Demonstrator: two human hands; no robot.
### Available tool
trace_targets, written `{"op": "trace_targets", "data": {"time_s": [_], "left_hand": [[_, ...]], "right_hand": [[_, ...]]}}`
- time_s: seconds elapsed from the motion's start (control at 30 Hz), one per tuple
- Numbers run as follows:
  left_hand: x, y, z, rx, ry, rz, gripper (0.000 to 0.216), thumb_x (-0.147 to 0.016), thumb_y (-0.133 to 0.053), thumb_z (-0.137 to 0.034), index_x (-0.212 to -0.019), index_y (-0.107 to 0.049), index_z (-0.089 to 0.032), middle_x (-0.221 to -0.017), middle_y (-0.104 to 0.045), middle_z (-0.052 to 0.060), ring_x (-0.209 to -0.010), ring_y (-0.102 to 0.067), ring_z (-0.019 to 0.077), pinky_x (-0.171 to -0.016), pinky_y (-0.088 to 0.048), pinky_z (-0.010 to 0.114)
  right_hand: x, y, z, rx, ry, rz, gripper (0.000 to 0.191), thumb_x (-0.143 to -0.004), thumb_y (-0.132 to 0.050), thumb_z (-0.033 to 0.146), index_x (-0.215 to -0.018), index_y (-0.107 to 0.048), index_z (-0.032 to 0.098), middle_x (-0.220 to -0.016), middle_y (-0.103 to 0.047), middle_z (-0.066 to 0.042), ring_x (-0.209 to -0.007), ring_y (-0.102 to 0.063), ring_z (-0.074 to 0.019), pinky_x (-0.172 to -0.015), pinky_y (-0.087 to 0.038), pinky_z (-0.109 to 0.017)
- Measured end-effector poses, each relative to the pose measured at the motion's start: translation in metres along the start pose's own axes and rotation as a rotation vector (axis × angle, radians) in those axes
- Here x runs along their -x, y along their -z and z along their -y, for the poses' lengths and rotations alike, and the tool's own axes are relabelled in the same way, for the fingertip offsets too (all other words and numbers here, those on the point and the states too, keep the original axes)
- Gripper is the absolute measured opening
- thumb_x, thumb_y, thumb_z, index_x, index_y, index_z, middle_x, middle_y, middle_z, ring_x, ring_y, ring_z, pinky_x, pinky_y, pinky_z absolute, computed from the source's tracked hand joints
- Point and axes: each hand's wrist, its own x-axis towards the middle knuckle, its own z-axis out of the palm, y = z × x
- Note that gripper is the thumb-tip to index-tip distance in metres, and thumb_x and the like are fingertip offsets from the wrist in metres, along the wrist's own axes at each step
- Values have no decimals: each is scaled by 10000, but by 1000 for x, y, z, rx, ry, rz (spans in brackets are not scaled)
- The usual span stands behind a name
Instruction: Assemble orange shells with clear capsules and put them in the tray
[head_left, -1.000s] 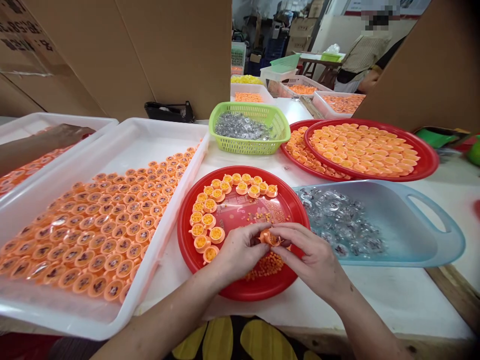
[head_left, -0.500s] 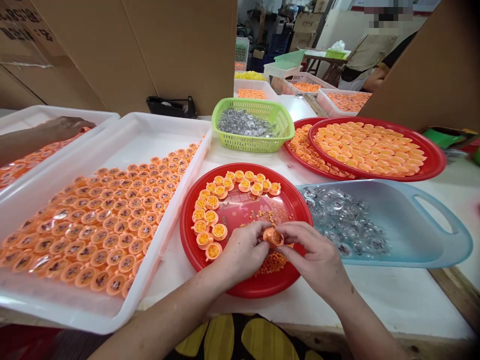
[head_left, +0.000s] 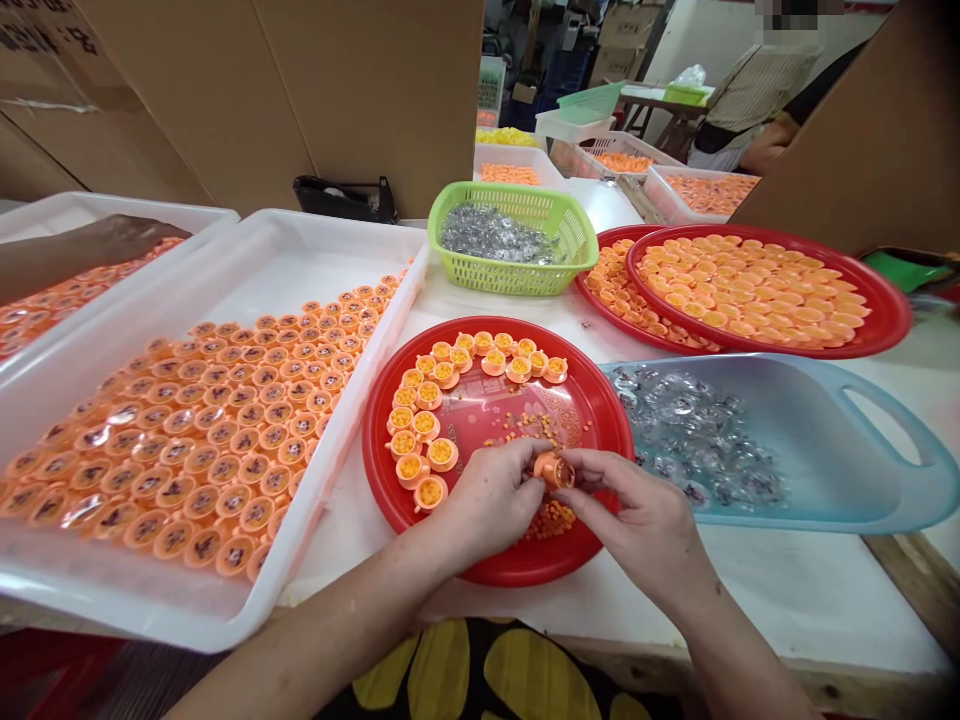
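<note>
A white work table (head_left: 757, 590) runs across the scene, with tall cardboard partitions (head_left: 375, 90) behind it. On the left lies a large white tray (head_left: 315, 260) holding rows of orange cups (head_left: 187, 470) with dark, glossy centres. Beyond it, at far left, a co-worker's hand (head_left: 127, 238) rests over a second white tray (head_left: 82, 210). At the far middle stands a green plastic basket (head_left: 514, 282) of clear pieces, and to the far right lie stacked red trays (head_left: 889, 320) heaped with orange parts. A pale blue scoop-shaped tray (head_left: 862, 480) of clear capsules sits to the near right. In front of the person, a round red tray (head_left: 487, 565) carries an arc of bead-filled cups (head_left: 426, 425) and scattered orange beads (head_left: 547, 520). The work in hand is close finger work on one small orange cup (head_left: 554, 470), held over the red tray, just right of its middle. The left hand (head_left: 495, 495) and right hand (head_left: 630, 510) are both narrowly closed, pinching it between their fingertips from either side. The blue tray and loose beads lie nearest to them.
</note>
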Motion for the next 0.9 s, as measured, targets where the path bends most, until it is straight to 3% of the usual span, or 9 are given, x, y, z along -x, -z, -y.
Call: {"op": "trace_targets", "data": {"time_s": [0.13, 0.47, 0.6, 0.7, 0.83, 0.9], "left_hand": [[-1, 0, 1, -9, 1, -4, 318, -766, -448, -114, -1018, -626, -189, -922, -698, 39, -841, -644, 177, -779, -510, 300], [5, 3, -6, 15, -21, 21, 325, -789, -449, -108, -1037, -637, -202, -957, -699, 38, -904, -639, 190, -811, -507, 305], [4, 1, -4, 233, 50, 100, 319, -785, -510, -145, -1085, -612, -186, -991, -686, 50, -906, -638, 189, -787, -516, 300], [1, -6, 3, 395, 118, 62, 285, -763, -609, -223, -1038, -598, -149, -972, -677, 70, -872, -643, 186, -768, -515, 299], [-3, -12, 10, 456, 189, -43, 262, -728, -651, -215, -961, -564, -131, -840, -676, 64, -772, -647, 174, -675, -513, 281], [-5, -13, 12, 445, 177, -61, 277, -705, -667, -209, -956, -581, -132, -850, -682, 69, -774, -649, 179, -689, -520, 297]], "right_hand": [[-1, 0, 3, 49, 106, -15, 201, -867, -566, 164, -1056, -619, 206, -988, -675, -45, -850, -643, -163, -763, -545, -287], [0, -1, 7, 97, 120, -55, 222, -858, -544, 144, -1042, -639, 226, -989, -686, -62, -851, -667, -196, -757, -589, -339], [1, -3, 9, 185, 187, -103, 231, -859, -523, 106, -1032, -643, 201, -968, -689, -76, -886, -662, -198, -816, -573, -335], [-1, -5, 11, 183, 212, -101, 252, -871, -486, 93, -1051, -627, 200, -963, -678, -73, -892, -654, -184, -826, -564, -312], [2, -5, 1, 108, 126, -64, 206, -876, -534, 237, -1061, -624, 231, -1013, -650, -72, -924, -641, -206, -830, -559, -329], [6, -5, -12, 58, 11, -83, 300, -829, -599, 386, -1091, -626, 241, -1045, -650, -80, -895, -656, -229, -770, -584, -326]]}}
